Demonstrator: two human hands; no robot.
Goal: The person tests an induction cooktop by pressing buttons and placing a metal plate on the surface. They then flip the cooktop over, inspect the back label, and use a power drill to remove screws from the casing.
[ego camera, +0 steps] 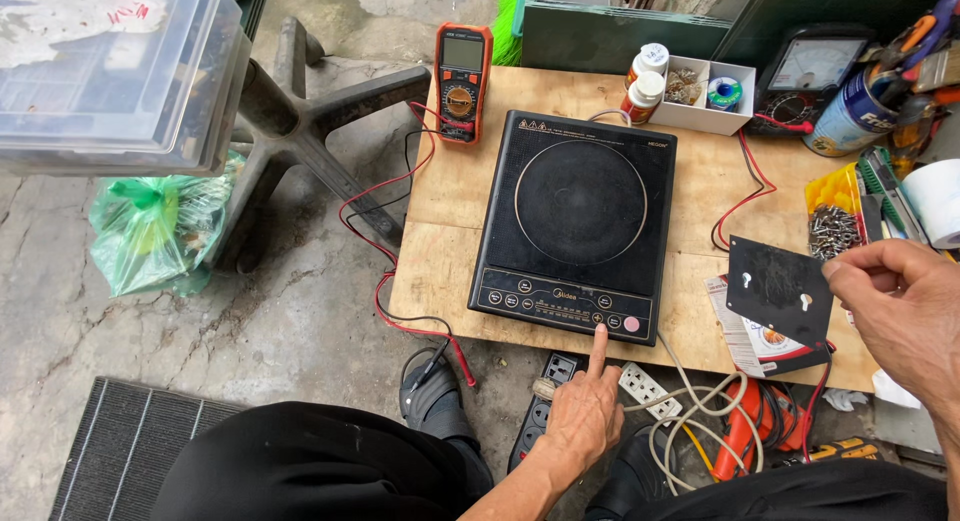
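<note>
Cooktop (575, 221): black, flat on wooden board (455, 191), centre of frame, control strip along its near edge.
Left hand (583, 413): lower centre; index finger straight, tip on a control near the pink button (631, 324); other fingers curled in.
Right hand (900, 306): right edge; fingers bent, pinching the corner of a black plate (778, 289).
Multimeter (462, 81): orange, upper centre-left, red leads trailing.
Power strip (545, 396): below board.

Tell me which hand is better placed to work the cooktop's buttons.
The left hand: its forefinger already touches the control strip of the cooktop. The right hand is off to the side, pinching a black plate.
</note>
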